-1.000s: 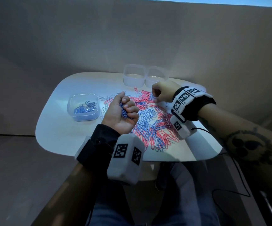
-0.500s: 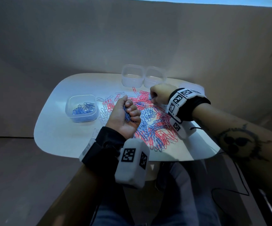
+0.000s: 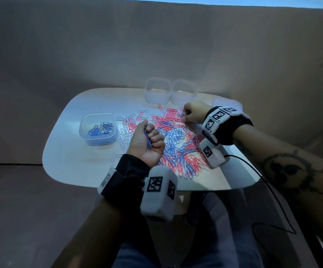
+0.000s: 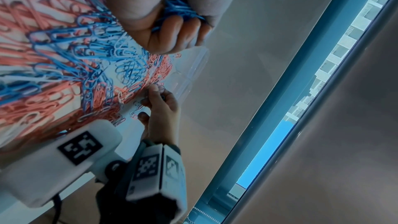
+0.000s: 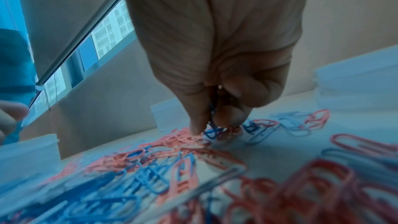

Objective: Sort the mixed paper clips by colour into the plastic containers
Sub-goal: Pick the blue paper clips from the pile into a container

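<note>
A heap of mixed paper clips point(image 3: 176, 144), pink, blue and white, covers the middle of the white table point(image 3: 75, 163). My left hand point(image 3: 149, 141) is held above the heap's left side, fist curled round a bunch of blue clips point(image 4: 178, 8). My right hand point(image 3: 185, 114) is at the heap's far right edge, its thumb and fingertips pinching a blue clip point(image 5: 213, 118) down among the pink ones. A clear container point(image 3: 98, 129) at the left holds several blue clips. Two clear containers point(image 3: 157, 90) point(image 3: 184, 92) stand side by side at the back with no clips visible in them.
A clear lid point(image 3: 226, 104) lies at the table's back right corner, behind my right wrist. A black cable point(image 3: 257, 176) runs off the table's right front edge. A beige wall closes in behind the table. My legs show under the near edge.
My left hand has closed tighter round the blue clips. My right hand has stayed at the far edge of the heap, lowering its fingertips onto the clips.
</note>
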The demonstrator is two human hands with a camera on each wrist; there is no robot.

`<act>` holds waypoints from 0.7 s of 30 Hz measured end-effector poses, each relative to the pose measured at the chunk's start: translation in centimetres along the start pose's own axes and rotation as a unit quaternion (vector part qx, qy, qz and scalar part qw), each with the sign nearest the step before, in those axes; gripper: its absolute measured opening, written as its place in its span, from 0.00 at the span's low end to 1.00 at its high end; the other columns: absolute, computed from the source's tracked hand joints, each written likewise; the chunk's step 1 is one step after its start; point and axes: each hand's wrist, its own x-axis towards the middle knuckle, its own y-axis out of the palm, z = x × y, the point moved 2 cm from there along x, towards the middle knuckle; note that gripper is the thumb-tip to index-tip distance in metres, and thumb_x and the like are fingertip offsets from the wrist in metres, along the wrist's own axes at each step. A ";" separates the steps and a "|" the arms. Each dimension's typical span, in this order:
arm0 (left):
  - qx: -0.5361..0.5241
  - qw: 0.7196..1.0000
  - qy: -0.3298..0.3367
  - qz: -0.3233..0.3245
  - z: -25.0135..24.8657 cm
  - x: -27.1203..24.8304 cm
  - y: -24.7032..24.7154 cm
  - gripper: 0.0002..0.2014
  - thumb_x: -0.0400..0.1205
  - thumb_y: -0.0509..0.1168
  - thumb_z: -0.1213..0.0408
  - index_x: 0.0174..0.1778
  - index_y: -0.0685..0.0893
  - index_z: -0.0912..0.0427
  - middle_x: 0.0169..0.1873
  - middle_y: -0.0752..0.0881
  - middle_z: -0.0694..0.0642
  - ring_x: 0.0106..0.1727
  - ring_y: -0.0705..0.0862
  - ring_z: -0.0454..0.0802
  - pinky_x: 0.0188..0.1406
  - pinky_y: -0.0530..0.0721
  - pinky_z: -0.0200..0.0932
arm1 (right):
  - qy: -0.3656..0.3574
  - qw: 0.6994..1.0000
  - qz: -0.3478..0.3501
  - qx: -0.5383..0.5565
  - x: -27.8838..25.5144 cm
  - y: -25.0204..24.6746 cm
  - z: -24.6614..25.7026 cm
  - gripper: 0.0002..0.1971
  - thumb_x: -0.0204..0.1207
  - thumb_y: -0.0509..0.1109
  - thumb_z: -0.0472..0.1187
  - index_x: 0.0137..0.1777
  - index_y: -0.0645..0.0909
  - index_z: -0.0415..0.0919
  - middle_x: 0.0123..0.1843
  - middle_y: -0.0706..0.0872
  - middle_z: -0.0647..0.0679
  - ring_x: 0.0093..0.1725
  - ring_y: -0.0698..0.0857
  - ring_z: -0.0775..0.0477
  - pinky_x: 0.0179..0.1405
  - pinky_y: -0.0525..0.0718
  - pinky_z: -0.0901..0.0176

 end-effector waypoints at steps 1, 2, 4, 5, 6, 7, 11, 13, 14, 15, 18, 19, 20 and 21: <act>-0.002 1.000 0.002 -0.003 0.0 0.1 0.0 0.34 0.86 0.52 0.53 0.10 0.69 0.57 0.11 0.63 0.48 0.10 0.63 0.41 0.07 0.57 0.27 | 0.002 1.000 0.001 0.019 -0.2 -0.1 0.0 0.19 0.78 0.66 0.36 0.28 0.64 0.46 0.29 0.70 0.52 0.40 0.72 0.47 0.24 0.64 0.69; -0.003 1.000 0.004 -0.006 0.0 0.1 0.0 0.34 0.86 0.52 0.53 0.10 0.69 0.57 0.11 0.63 0.48 0.10 0.63 0.41 0.07 0.57 0.27 | 0.000 0.999 0.004 0.048 -0.5 -0.3 0.0 0.19 0.78 0.66 0.35 0.28 0.64 0.46 0.29 0.70 0.53 0.36 0.72 0.48 0.21 0.66 0.70; -0.004 1.000 0.008 -0.012 0.1 0.1 0.0 0.32 0.86 0.52 0.53 0.12 0.69 0.57 0.11 0.63 0.48 0.10 0.63 0.41 0.08 0.58 0.26 | 0.001 0.992 0.019 0.126 -1.1 -0.6 -0.2 0.17 0.79 0.65 0.35 0.31 0.65 0.45 0.30 0.72 0.51 0.29 0.70 0.53 0.19 0.70 0.72; -0.005 1.000 0.010 -0.015 0.2 0.2 0.1 0.30 0.86 0.52 0.52 0.15 0.69 0.57 0.12 0.64 0.48 0.11 0.64 0.41 0.08 0.60 0.26 | -0.001 0.985 0.026 0.170 -1.5 -0.8 -0.2 0.15 0.79 0.65 0.35 0.32 0.67 0.44 0.30 0.73 0.49 0.29 0.70 0.54 0.21 0.70 0.71; -0.006 1.000 0.013 -0.017 0.3 0.2 0.1 0.27 0.86 0.52 0.52 0.19 0.69 0.57 0.12 0.65 0.48 0.11 0.66 0.41 0.08 0.62 0.26 | -0.004 0.976 0.034 0.213 -2.0 -1.0 -0.2 0.14 0.80 0.65 0.35 0.34 0.68 0.44 0.31 0.73 0.48 0.29 0.71 0.54 0.22 0.72 0.69; -0.008 1.000 0.017 -0.018 0.3 0.3 0.2 0.24 0.87 0.52 0.53 0.23 0.69 0.56 0.13 0.67 0.48 0.12 0.68 0.40 0.09 0.64 0.26 | -0.008 0.968 0.045 0.247 -2.5 -1.3 0.0 0.13 0.79 0.65 0.35 0.35 0.69 0.43 0.32 0.73 0.48 0.30 0.72 0.54 0.23 0.72 0.68; -0.020 0.999 0.036 -0.015 0.7 0.4 0.6 0.22 0.88 0.49 0.53 0.33 0.76 0.61 0.18 0.82 0.54 0.19 0.83 0.45 0.18 0.80 0.31 | -0.054 0.929 0.095 0.353 -5.2 -2.8 2.0 0.11 0.79 0.64 0.30 0.36 0.71 0.41 0.30 0.72 0.49 0.23 0.74 0.62 0.18 0.73 0.75; -0.021 0.999 0.041 0.002 1.0 0.4 1.1 0.25 0.88 0.47 0.54 0.34 0.80 0.64 0.24 0.86 0.58 0.26 0.87 0.50 0.25 0.84 0.35 | -0.085 0.926 0.126 0.345 -6.1 -3.5 3.4 0.11 0.78 0.65 0.29 0.36 0.73 0.41 0.31 0.76 0.48 0.20 0.75 0.64 0.18 0.73 0.75; -0.025 0.999 0.042 0.009 1.2 0.2 1.4 0.28 0.89 0.46 0.54 0.33 0.81 0.65 0.25 0.87 0.59 0.30 0.87 0.51 0.27 0.85 0.36 | -0.095 0.935 0.138 0.313 -6.3 -3.6 4.1 0.11 0.77 0.66 0.30 0.35 0.73 0.41 0.33 0.79 0.47 0.21 0.76 0.64 0.18 0.73 0.75; -0.030 0.999 0.041 0.015 1.4 0.1 1.7 0.29 0.89 0.45 0.54 0.32 0.81 0.66 0.25 0.87 0.60 0.32 0.86 0.52 0.27 0.85 0.37 | -0.101 0.946 0.146 0.270 -6.5 -3.4 4.8 0.11 0.76 0.67 0.30 0.35 0.74 0.41 0.34 0.81 0.45 0.23 0.78 0.62 0.18 0.74 0.75; -0.033 0.999 0.029 0.026 1.7 -0.2 2.2 0.26 0.89 0.44 0.55 0.35 0.79 0.66 0.26 0.85 0.61 0.30 0.85 0.51 0.26 0.85 0.37 | -0.097 0.967 0.141 0.187 -6.6 -2.6 5.9 0.07 0.73 0.72 0.32 0.37 0.77 0.37 0.32 0.81 0.45 0.28 0.80 0.55 0.17 0.75 0.75; -0.033 0.999 0.022 0.026 1.7 -0.2 2.2 0.25 0.89 0.44 0.55 0.38 0.79 0.67 0.29 0.85 0.62 0.32 0.85 0.51 0.26 0.85 0.37 | -0.099 0.968 0.126 0.192 -6.7 -2.6 5.9 0.05 0.72 0.73 0.33 0.41 0.79 0.36 0.31 0.81 0.46 0.28 0.80 0.55 0.18 0.75 0.75; -0.038 0.999 0.017 0.025 1.7 -0.2 2.1 0.24 0.89 0.45 0.55 0.40 0.78 0.67 0.31 0.85 0.62 0.34 0.85 0.52 0.26 0.86 0.38 | -0.101 0.967 0.102 0.209 -6.7 -2.8 5.6 0.06 0.72 0.74 0.35 0.45 0.80 0.36 0.31 0.81 0.47 0.28 0.80 0.56 0.18 0.75 0.75; -0.046 0.999 0.012 0.026 1.6 -0.1 2.0 0.23 0.89 0.46 0.56 0.40 0.79 0.68 0.32 0.86 0.63 0.35 0.85 0.53 0.26 0.86 0.40 | -0.102 0.963 0.068 0.238 -6.7 -3.3 5.3 0.06 0.73 0.73 0.35 0.47 0.80 0.37 0.32 0.81 0.48 0.27 0.80 0.58 0.18 0.75 0.76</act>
